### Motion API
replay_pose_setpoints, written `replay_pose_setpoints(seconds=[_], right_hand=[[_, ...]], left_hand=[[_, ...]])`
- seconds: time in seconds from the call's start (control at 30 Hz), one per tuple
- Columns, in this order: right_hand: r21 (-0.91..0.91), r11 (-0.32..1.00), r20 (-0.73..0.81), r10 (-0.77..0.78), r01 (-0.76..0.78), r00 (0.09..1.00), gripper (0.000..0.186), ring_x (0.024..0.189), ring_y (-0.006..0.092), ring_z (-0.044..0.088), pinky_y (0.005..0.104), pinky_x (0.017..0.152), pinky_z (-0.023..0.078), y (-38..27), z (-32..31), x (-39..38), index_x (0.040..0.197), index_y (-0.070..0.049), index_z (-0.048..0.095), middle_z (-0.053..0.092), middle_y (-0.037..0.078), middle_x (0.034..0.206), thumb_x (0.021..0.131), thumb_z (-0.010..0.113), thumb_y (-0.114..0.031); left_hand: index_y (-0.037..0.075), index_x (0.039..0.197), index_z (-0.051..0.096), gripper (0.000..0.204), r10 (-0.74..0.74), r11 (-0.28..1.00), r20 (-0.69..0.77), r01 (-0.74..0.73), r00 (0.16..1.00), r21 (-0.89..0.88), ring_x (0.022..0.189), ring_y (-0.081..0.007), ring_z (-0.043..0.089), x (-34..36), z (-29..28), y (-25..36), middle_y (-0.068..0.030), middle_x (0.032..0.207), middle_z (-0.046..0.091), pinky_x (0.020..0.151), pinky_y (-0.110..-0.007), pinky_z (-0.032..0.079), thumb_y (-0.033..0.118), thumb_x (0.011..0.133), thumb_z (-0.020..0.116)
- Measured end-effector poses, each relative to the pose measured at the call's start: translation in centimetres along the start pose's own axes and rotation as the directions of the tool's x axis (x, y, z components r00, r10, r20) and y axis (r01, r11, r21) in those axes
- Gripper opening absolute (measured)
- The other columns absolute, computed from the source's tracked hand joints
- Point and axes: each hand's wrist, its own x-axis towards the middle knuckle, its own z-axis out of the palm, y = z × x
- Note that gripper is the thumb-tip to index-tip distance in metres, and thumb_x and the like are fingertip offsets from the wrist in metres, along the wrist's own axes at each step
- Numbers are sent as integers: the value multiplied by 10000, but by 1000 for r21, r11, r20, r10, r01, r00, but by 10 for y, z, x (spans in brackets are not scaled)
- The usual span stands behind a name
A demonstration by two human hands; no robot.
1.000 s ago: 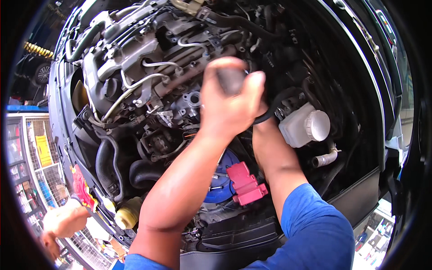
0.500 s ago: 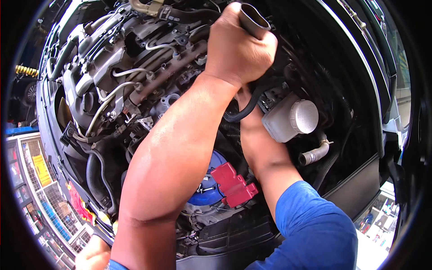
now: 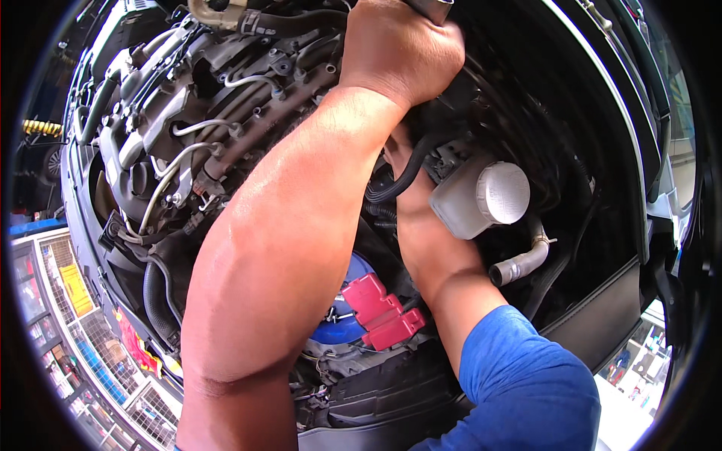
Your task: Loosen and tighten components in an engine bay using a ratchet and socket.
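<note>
My left hand [image 3: 402, 52] is closed around a short dark tube [image 3: 432, 9], its open end showing at the top edge of the picture. The rest of the tube is hidden by the hand and the frame's edge. Below and behind it, my right hand [image 3: 398, 144] reaches deep into the engine bay. Its fingers are hidden under the left hand and wrist. A black ribbed hose [image 3: 412, 171] crosses over the right wrist. Close beside that forearm is a translucent white reservoir [image 3: 459, 199] with a round white cap [image 3: 504, 193].
Metal fuel lines [image 3: 201, 129] and a brown rail [image 3: 244, 143] lie left of my arms. Between the forearms are a red plastic cover [image 3: 383, 312] and a blue round part [image 3: 338, 329]. A pipe stub [image 3: 519, 267] sits right. Wire-mesh shelving [image 3: 98, 342] stands outside, lower left.
My left hand has moved up and slightly left with the tube, whose opening is now cut by the top edge. The right arm barely shifted. A skin-toned shape at lower left is gone.
</note>
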Motion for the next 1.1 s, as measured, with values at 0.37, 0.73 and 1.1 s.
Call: replay_pose_setpoints(seconds=[0.37,0.73,1.1], right_hand=[[-16,999,123,-41,43,992,551,1084,228,590,379,926,488,14,17,47,1278,29,484,595,147,1178,854,668,-271],[35,982,-278,190,-188,941,381,1094,197,574,346,988,455,-20,34,11,1316,-6,463,578,103,1196,1007,443,-228],[-183,983,37,-19,26,999,374,1065,184,583,328,962,460,-36,36,10,1290,-5,483,588,90,1179,979,465,-212]], left_hand=[[40,813,542,174,-300,951,-114,288,947,-114,638,-162,588,-48,-25,28,-58,702,579,599,-306,476,49,727,692],[14,1099,498,298,-563,799,-211,461,799,-386,988,-161,590,-158,-104,38,-143,1105,608,877,-284,475,-8,845,653],[28,870,556,199,-143,984,-146,125,979,-123,563,-23,468,-40,-31,-5,46,641,523,543,-186,416,-23,759,713]])
